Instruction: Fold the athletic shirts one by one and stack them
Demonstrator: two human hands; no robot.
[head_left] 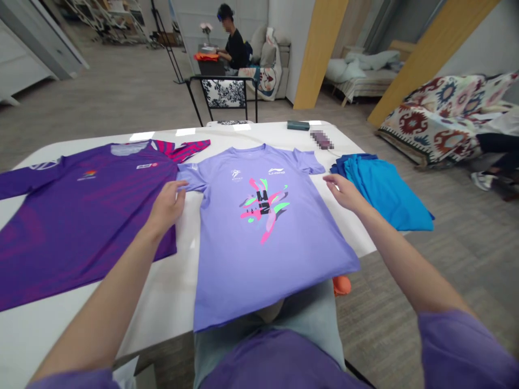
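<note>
A lavender T-shirt (243, 259) lies spread face up in front of me, with a colourful print on its chest. Its hem hangs over the table's near edge above my lap. My left hand (167, 204) is beside the shirt's left sleeve, fingers loosely bent and apart, with no cloth seen gripped. On the other side, my right hand (344, 192) hovers by the right sleeve, fingers apart and holding nothing. To the left, a dark purple jersey (105, 200) with pink-striped sleeve lies spread out, partly behind my left forearm.
Folded blue garments (389, 189) are piled at the right edge of the white table (162, 308). A dark case (298, 125) and a blurred purple item (321, 139) lie at the far edge. Beyond stands a chair (224, 94); a person (235, 46) sits farther back.
</note>
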